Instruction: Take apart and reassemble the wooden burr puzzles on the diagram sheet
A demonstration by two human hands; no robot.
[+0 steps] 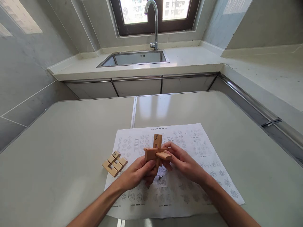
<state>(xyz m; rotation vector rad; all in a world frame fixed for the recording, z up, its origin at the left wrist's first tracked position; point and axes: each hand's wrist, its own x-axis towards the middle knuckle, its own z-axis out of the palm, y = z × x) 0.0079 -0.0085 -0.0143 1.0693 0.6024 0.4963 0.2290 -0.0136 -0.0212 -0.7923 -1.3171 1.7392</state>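
Observation:
Both hands hold a partly joined wooden puzzle [156, 150] above a printed instruction sheet [189, 148]. An upright piece marked with a dark figure crosses two flat pieces. My left hand [138, 173] grips the cluster from below and the left, fingers curled round it. My right hand [182, 160] pinches the flat piece that juts toward the right. Several loose notched wooden pieces [115, 163] lie together at the sheet's left edge, apart from both hands.
The sheet lies on a pale table [59, 151] made of two joined tops. Behind it runs a counter with a steel sink [134, 58] and a tall tap [155, 25] under a window. A second counter [272, 75] runs along the right.

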